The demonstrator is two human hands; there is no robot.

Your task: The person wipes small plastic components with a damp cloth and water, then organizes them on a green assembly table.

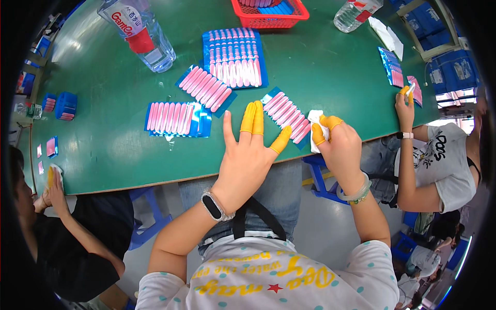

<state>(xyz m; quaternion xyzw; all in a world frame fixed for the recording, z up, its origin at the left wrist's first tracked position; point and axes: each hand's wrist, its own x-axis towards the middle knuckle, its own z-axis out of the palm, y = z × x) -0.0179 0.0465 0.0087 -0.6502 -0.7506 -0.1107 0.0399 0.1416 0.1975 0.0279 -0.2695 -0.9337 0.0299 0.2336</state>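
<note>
Left hand: palm down across the near edge of the table, index and middle fingers extended together, thumb splayed. Right hand: curled at the same edge, thumb and index finger pinched.

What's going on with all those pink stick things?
The person's right hand pinches a white wad at the right edge of a card of pink strips. The left hand is open at the card's left side. More pink cards lie around the green table, and co-workers sit at both sides.

Blue stools stand on grey floor along the green tabletop's near edge; blue bins beyond its right.
</note>
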